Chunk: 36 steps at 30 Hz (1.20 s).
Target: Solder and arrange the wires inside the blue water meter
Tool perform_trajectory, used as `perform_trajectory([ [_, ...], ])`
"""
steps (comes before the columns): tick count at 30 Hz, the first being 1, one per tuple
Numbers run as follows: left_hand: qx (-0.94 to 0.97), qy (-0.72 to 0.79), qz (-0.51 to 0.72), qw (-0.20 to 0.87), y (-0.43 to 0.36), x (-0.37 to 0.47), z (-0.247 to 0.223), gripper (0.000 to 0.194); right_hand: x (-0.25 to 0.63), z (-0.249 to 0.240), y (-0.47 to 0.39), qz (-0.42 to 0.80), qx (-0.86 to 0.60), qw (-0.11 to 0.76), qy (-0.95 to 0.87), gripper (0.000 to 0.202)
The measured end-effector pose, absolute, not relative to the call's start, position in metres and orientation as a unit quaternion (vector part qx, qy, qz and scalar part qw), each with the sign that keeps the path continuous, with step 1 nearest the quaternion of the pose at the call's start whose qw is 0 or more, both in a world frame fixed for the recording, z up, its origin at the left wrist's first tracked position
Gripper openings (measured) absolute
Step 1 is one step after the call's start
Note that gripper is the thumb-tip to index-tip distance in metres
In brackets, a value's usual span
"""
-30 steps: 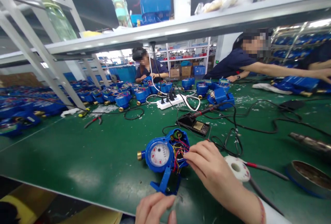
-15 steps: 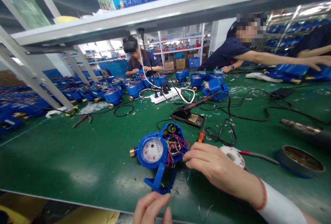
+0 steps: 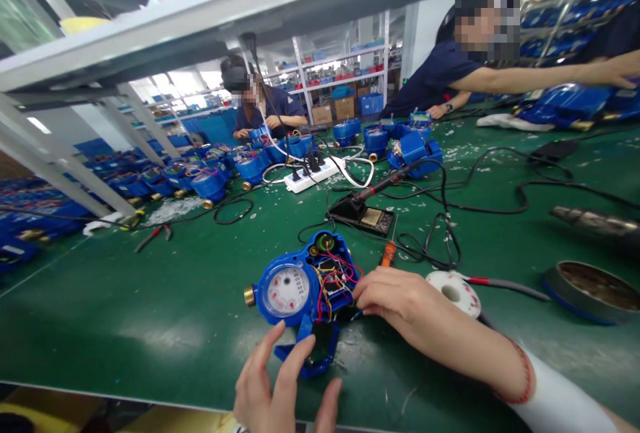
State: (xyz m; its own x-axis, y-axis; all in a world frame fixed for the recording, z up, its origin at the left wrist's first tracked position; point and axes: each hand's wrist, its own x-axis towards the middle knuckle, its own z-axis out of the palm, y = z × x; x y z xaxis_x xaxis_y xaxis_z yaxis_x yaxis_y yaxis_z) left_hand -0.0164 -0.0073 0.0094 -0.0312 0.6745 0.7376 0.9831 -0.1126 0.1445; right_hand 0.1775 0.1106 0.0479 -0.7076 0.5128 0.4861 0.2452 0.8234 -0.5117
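Observation:
A blue water meter (image 3: 287,286) lies on the green table with its round dial facing up. Its side compartment is open and shows red and yellow wires (image 3: 330,286), a dark board and a round green part. The hinged blue lid (image 3: 320,353) hangs out toward me. My left hand (image 3: 280,380) is spread open over the lid and the near edge of the meter. At the compartment's right edge, my right hand (image 3: 400,300) is closed with its fingertips together. What it pinches, if anything, is hidden; a thin bluish tip shows below the fingers.
Behind the meter are a soldering iron in its stand (image 3: 363,210), an orange-handled screwdriver (image 3: 388,253) and a white power strip (image 3: 315,174). A solder spool (image 3: 467,296), round tin (image 3: 590,293) and heat gun (image 3: 595,220) lie right. Pliers (image 3: 155,236) lie left. Two co-workers sit across.
My left hand has risen from below the lid to over it, its fingers spreading. My right hand stays by the compartment's right edge. The camera view has shifted slightly.

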Motion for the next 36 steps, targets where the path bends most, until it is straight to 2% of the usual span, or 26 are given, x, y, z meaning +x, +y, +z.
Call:
perform_trajectory([
  [7, -0.681, -0.595, -0.367, 0.220, 0.003, -0.029, -0.003, 0.029, 0.176, 0.052, 0.115, 0.302, -0.235, 0.356, -0.852, 0.023],
  [11, -0.696, -0.576, -0.365, 0.225, 0.004, -0.042, 0.001, 0.029, 0.179, 0.054, 0.114, 0.293, -0.204, 0.360, -0.862, 0.021],
  [18, -0.634, -0.643, -0.414, 0.111, 0.002, -0.024, 0.015, 0.025, 0.178, 0.057, 0.109, 0.279, -0.159, 0.352, -0.879, 0.020],
  [23, -0.615, -0.650, -0.439, 0.081, -0.005, -0.012, 0.019, 0.024, 0.174, 0.053, 0.106, 0.244, -0.156, 0.306, -0.907, 0.018],
  [28, -0.613, -0.639, -0.440, 0.146, -0.008, -0.011, 0.017, 0.020, 0.174, 0.050, 0.103, 0.200, -0.184, 0.222, -0.936, 0.018],
  [36, -0.602, -0.624, -0.452, 0.210, 0.002, -0.004, 0.013, 0.020, 0.169, 0.050, 0.103, 0.176, -0.193, 0.265, -0.928, 0.023],
])
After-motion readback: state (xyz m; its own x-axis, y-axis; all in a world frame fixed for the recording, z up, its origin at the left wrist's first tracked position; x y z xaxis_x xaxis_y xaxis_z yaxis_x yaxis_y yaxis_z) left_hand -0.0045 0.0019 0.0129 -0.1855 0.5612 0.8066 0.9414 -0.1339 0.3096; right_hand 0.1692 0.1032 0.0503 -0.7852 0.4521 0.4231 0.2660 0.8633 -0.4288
